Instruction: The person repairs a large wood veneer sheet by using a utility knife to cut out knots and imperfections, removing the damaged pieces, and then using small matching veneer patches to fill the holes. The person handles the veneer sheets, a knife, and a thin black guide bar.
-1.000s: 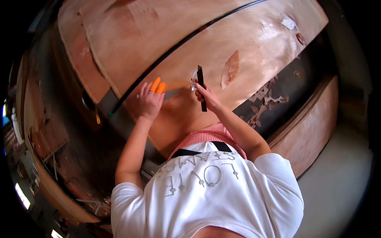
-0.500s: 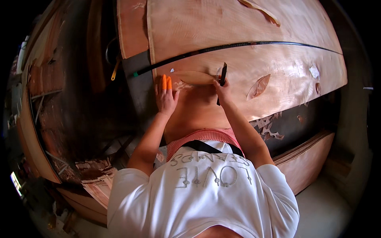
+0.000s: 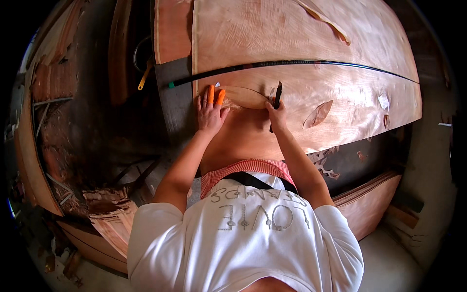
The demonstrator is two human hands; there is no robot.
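Shows grey lettering (image 3: 258,219) in two lines on the white T-shirt (image 3: 243,258), below the left hand (image 3: 210,117) and right hand (image 3: 277,116), and reads upside down. Runs larger on the line farther from the hands, with small rounded shapes on some strokes; runs smaller on the line nearer them. Beyond the hands, on the long dark strip (image 3: 243,66), shows fine marks too small to read.
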